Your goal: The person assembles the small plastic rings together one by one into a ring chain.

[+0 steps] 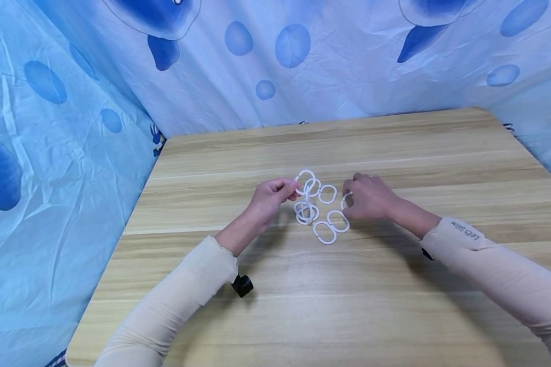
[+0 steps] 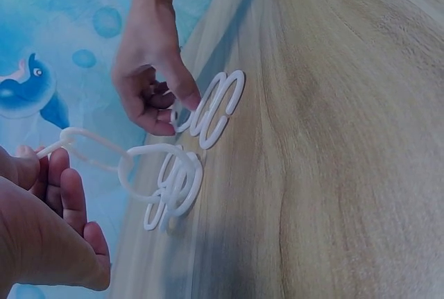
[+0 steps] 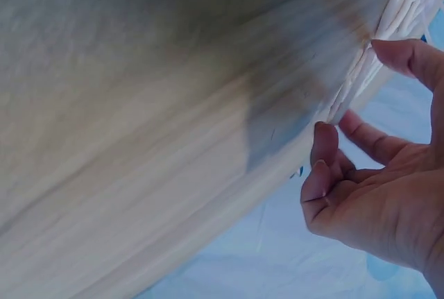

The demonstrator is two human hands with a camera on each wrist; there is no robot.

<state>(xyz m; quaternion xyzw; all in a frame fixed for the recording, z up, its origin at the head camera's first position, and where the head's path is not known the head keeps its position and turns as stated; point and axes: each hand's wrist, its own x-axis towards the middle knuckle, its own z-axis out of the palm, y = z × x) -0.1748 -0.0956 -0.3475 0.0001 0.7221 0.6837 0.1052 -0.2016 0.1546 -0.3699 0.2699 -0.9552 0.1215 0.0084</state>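
My left hand (image 1: pixel 268 199) pinches a white plastic curtain ring (image 1: pixel 306 171) between thumb and fingers, raised over the table. Linked to it, a short chain of similar rings (image 2: pixel 149 148) droops down to the tabletop. My right hand (image 1: pixel 371 196) reaches down from the right, thumb and fingers on either side of another white curtain ring (image 1: pixel 343 200), partly hidden by the fingers. Two loose oval rings (image 1: pixel 325 241) lie just left of that hand, and one more ring (image 1: pixel 327 185) lies near the chain. In the right wrist view the rings (image 3: pixel 399 7) appear almost edge-on.
The wood-grain table (image 1: pixel 349 316) extends around the hands on all sides. Behind it and along its left side hangs a blue curtain (image 1: pixel 202 86) with printed sea shapes. Small black devices (image 1: pixel 242 285) sit under both sleeved wrists.
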